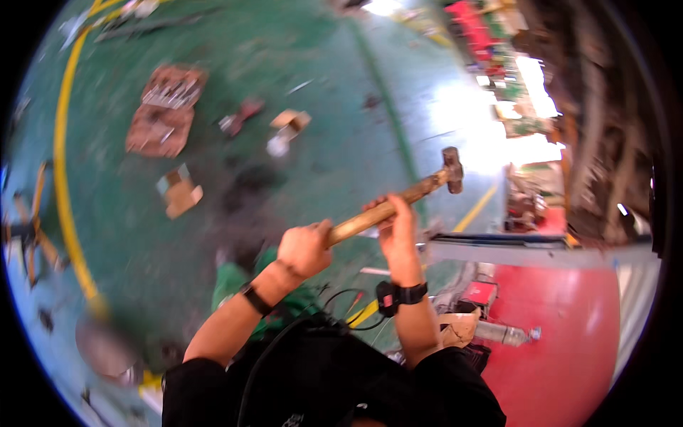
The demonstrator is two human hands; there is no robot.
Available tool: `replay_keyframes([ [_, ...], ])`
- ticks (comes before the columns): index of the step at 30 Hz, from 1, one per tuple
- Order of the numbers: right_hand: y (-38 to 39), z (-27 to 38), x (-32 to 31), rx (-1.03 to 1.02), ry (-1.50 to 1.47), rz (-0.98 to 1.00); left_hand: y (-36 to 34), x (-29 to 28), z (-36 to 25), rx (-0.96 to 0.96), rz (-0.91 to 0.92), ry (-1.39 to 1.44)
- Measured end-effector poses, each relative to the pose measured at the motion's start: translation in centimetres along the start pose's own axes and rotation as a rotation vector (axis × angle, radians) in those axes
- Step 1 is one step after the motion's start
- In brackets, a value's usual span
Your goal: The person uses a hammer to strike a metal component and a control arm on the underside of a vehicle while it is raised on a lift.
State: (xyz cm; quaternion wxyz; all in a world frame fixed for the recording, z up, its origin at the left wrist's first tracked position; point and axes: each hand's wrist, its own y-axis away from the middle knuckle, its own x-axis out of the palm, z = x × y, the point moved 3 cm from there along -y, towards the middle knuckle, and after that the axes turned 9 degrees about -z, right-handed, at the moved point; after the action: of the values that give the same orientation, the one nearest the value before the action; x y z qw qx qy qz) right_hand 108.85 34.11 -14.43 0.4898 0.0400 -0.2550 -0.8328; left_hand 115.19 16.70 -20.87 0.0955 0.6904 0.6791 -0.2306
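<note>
A sledgehammer (pixel 353 225) with a wooden handle and a dark, rusty head is held across in front of my body, its head up toward the right. My left hand (pixel 306 249) wraps round the lower end of the handle. Farther along, my right hand (pixel 395 226) grips the handle between its middle and the head, with some fingers hidden behind the wood. The hammer's head is in the air, touching nothing that I can see.
Green floor with a yellow line (pixel 65 178) on the left. Brown cardboard sheet (pixel 158 130), an open small box (pixel 179 192) and scraps lie ahead. A round grey object (pixel 107 347) stands at the lower left. To the right are a grey ledge (pixel 498 250) and red flooring (pixel 562 320).
</note>
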Motion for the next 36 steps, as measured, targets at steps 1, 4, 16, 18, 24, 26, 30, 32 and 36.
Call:
replay_keyframes([
  [1, -1.4, -3.1, -0.8, 0.131, -0.005, -0.068, 1.3, 0.0, 1.5, -0.047, 0.042, -0.048],
  [4, -5.6, -13.0, -2.7, 0.384, -0.005, -0.178, 3.1, -0.2, 5.2, -0.208, 0.206, -0.205],
  [16, -11.8, -34.3, -0.3, 1.018, 0.048, -0.101, -3.1, -1.4, 14.2, -0.697, 0.640, -0.462],
  [18, -13.6, -34.1, 0.8, 1.030, 0.105, -0.021, -5.8, -1.2, 14.9, -0.644, 0.636, -0.408],
  [24, -16.7, -30.4, 10.3, 1.121, 0.351, 0.165, -12.2, -0.4, 21.3, -0.927, 0.587, -0.186],
  [26, -17.4, -30.1, 14.3, 1.104, 0.322, 0.231, -14.7, -1.4, 24.2, -0.949, 0.595, -0.098],
  [30, -20.0, -31.3, 20.2, 1.032, 0.359, 0.342, -17.8, -3.3, 31.4, -1.075, 0.692, -0.028],
  [32, -21.3, -31.4, 22.1, 0.942, 0.415, 0.261, -18.1, -4.5, 35.8, -1.079, 0.584, -0.127],
  [36, -22.4, -27.1, 25.7, 0.759, 0.448, 0.168, -18.4, -6.8, 43.1, -1.113, 0.430, -0.282],
])
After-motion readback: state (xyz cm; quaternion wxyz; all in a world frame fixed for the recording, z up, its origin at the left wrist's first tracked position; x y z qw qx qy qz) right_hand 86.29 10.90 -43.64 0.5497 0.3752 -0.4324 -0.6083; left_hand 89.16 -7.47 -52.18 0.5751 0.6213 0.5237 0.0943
